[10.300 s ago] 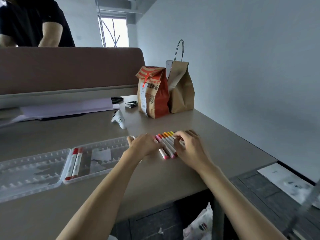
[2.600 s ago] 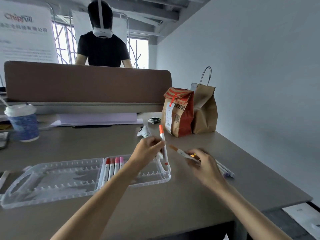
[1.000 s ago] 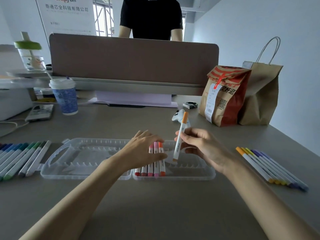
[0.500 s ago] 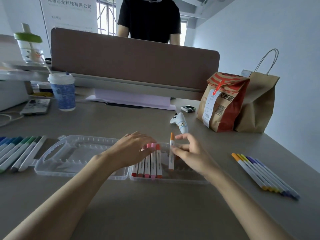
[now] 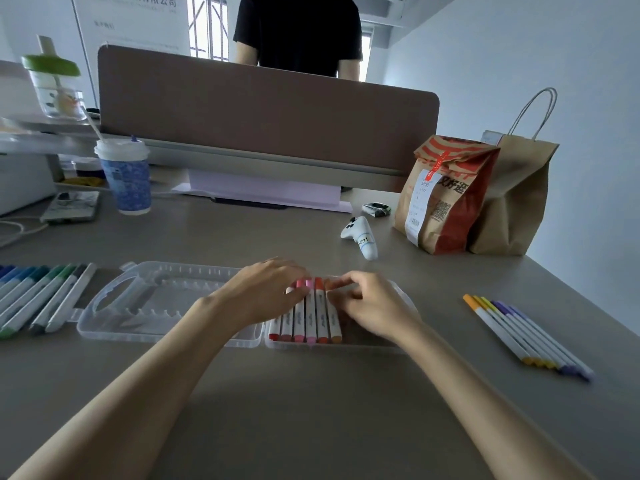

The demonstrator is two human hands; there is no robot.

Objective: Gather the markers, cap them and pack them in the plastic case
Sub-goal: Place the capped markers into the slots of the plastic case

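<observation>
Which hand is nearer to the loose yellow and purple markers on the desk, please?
The right. The right hand sits over the plastic case's right half, with bare desk between it and the yellow and purple markers; the left hand lies farther left, beyond it.

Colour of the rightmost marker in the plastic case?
Orange, on the rightmost marker; head view shows it best.

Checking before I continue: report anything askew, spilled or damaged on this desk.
Nothing stands out. Six red-to-orange markers lie parallel in the plastic case's right half under the left hand and right hand; the loose marker rows at left and right lie neat.
</observation>
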